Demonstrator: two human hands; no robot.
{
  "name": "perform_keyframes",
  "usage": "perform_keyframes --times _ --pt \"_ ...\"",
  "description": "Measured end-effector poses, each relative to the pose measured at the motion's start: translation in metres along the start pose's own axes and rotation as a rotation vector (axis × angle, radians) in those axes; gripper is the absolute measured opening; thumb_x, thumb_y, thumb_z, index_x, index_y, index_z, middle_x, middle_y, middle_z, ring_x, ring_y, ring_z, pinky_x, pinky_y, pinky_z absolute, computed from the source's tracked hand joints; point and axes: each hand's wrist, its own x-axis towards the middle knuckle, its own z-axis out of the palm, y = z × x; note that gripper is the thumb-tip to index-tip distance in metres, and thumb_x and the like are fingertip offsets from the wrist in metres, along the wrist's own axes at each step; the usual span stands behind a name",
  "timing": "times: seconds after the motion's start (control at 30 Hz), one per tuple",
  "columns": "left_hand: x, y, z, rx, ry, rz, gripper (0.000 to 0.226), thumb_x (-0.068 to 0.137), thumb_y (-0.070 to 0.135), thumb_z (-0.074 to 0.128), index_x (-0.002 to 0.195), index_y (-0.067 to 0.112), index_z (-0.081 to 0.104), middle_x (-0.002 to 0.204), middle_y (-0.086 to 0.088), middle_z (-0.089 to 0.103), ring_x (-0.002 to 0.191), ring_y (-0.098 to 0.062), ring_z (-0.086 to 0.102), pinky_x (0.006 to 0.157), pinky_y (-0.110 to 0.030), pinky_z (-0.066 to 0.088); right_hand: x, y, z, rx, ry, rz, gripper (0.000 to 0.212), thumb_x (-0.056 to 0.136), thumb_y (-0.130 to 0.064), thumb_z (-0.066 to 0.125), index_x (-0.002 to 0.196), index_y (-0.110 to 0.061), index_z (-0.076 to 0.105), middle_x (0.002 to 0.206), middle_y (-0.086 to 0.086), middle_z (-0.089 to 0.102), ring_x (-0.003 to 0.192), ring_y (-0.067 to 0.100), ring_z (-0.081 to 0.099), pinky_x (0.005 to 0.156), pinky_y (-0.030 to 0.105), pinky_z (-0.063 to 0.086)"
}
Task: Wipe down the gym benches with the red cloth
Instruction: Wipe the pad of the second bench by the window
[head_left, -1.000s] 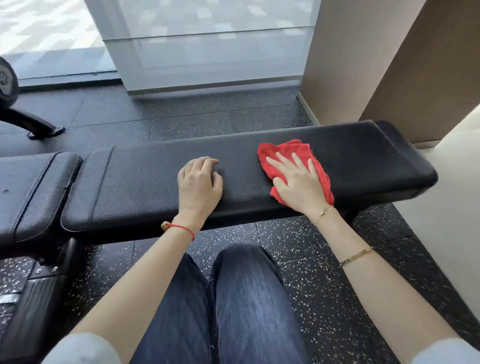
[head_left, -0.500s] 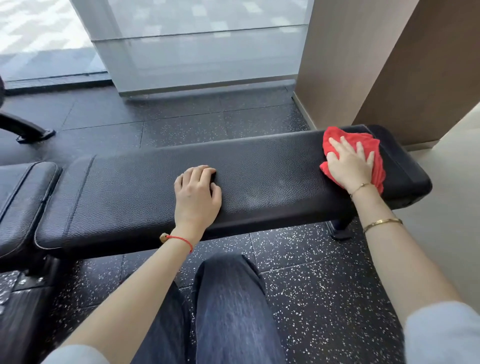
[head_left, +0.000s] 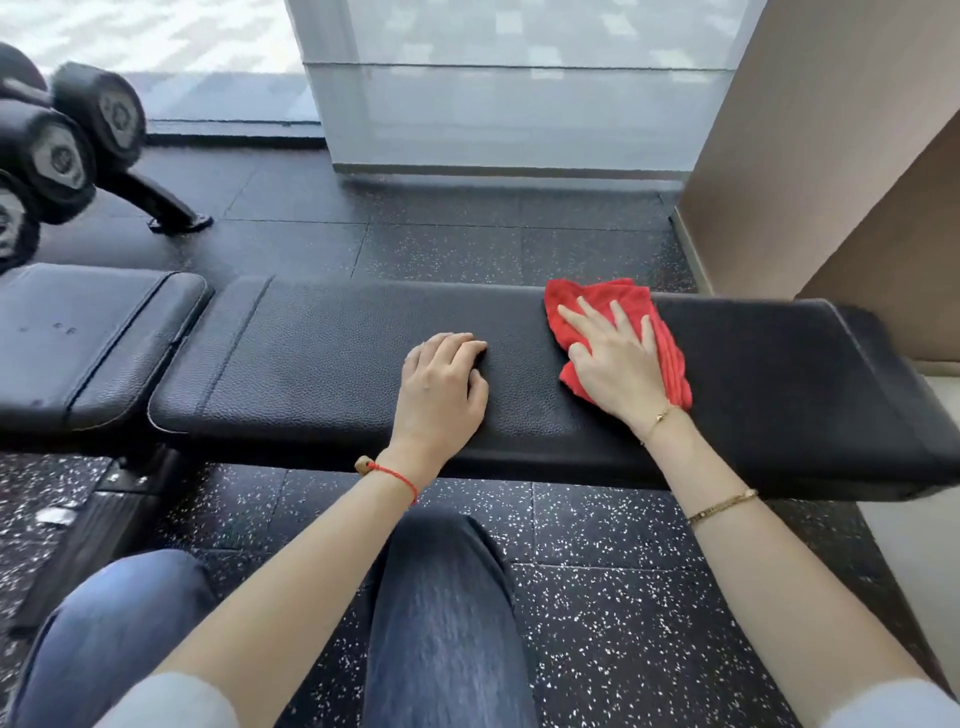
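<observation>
A long black padded gym bench (head_left: 322, 358) runs across the middle of the view. My right hand (head_left: 613, 358) lies flat, fingers spread, pressing the crumpled red cloth (head_left: 670, 343) onto the bench top right of centre. My left hand (head_left: 441, 389) rests on the pad just left of the cloth, fingers curled under, holding nothing. A second black seat pad (head_left: 83, 332) adjoins the bench's left end.
Black dumbbells (head_left: 62, 150) sit on a rack at the far left, its foot (head_left: 176, 221) on the speckled rubber floor. A glass wall (head_left: 519, 104) stands behind the bench and a brown wall panel (head_left: 831, 156) at the right. My knees (head_left: 441, 597) are in front.
My right hand has slid the red cloth back leftward from the bench's right end towards the middle. My left hand has stayed in place. The view has shifted, bringing the dumbbells in.
</observation>
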Motion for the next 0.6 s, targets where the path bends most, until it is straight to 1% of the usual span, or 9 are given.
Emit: perform_keyframes --times 0.1,0.2,0.4,0.5,0.6 --pt "-0.003 -0.009 -0.011 -0.010 0.064 -0.042 0.030 0.091 0.015 0.055 0.119 0.014 0.065 0.124 0.000 0.064 0.125 -0.023 0.053 0.109 -0.038 0.035 -0.006 -0.027 0.011 -0.016 -0.016 -0.082 0.054 0.097 -0.030 0.036 0.149 -0.040 0.032 0.160 -0.016 0.021 0.151 0.022 0.010 0.121 0.051 -0.002" --pt "-0.009 -0.037 -0.027 0.034 0.081 -0.039 0.029 0.090 0.014 0.055 0.117 0.014 0.066 0.122 0.001 0.065 0.122 -0.023 0.054 0.108 -0.038 0.036 -0.010 -0.061 0.024 -0.031 -0.025 -0.129 0.054 0.097 -0.032 0.035 0.150 -0.040 0.030 0.161 -0.016 0.019 0.151 0.022 0.008 0.121 0.052 -0.003" --pt "-0.020 -0.114 -0.073 0.071 0.148 -0.129 0.031 0.087 0.009 0.057 0.117 0.012 0.067 0.122 -0.002 0.066 0.120 -0.026 0.057 0.105 -0.042 0.039 0.009 -0.163 0.055 -0.040 -0.107 -0.244 0.055 0.098 -0.039 0.033 0.152 -0.040 0.023 0.162 -0.015 0.013 0.151 0.023 0.002 0.120 0.053 -0.006" --pt "-0.033 -0.157 -0.100 0.087 0.181 -0.154 0.033 0.087 0.009 0.059 0.118 0.013 0.066 0.123 -0.002 0.066 0.121 -0.025 0.056 0.106 -0.043 0.040 0.014 -0.218 0.072 -0.033 -0.138 -0.300 0.058 0.096 -0.043 0.037 0.152 -0.040 0.023 0.163 -0.014 0.013 0.152 0.024 0.001 0.120 0.053 -0.007" --pt "-0.048 -0.205 -0.125 0.107 0.210 -0.167 0.034 0.086 0.009 0.059 0.119 0.013 0.066 0.124 -0.003 0.065 0.122 -0.024 0.056 0.107 -0.044 0.040 0.015 -0.270 0.089 -0.017 -0.153 -0.365 0.059 0.095 -0.041 0.040 0.151 -0.041 0.023 0.162 -0.015 0.014 0.152 0.024 0.001 0.120 0.052 -0.008"
